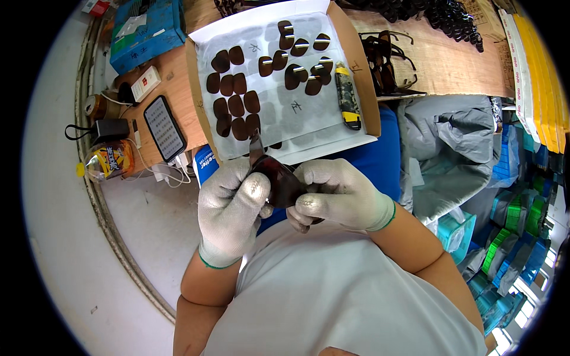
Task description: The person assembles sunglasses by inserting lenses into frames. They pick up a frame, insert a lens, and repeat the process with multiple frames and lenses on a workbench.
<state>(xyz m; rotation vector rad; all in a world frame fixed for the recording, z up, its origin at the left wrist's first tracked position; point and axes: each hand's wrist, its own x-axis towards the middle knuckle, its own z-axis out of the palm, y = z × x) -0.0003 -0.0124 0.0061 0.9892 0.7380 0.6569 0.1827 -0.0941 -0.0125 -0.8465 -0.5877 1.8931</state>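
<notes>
Both my hands wear white gloves with green cuffs and hold a pair of dark brown sunglasses (279,180) in front of my chest. My left hand (231,204) grips the left end, its thumb on the front. One temple sticks up from there toward the box. My right hand (341,196) is closed on the other end, thumb and fingers pinching the rim. Just beyond them, a shallow cardboard box (373,113) lined with a white sheet holds several loose brown lenses (236,105) in two groups. Along its right side lies a yellow and black utility knife (347,95).
Several sunglasses frames (389,62) lie on the wooden table (439,65) right of the box, a dark pile (439,15) behind them. At left are a phone (165,127), cables, a blue box (148,35) and a snack bag (113,160). A grey plastic bag (451,148) hangs at right.
</notes>
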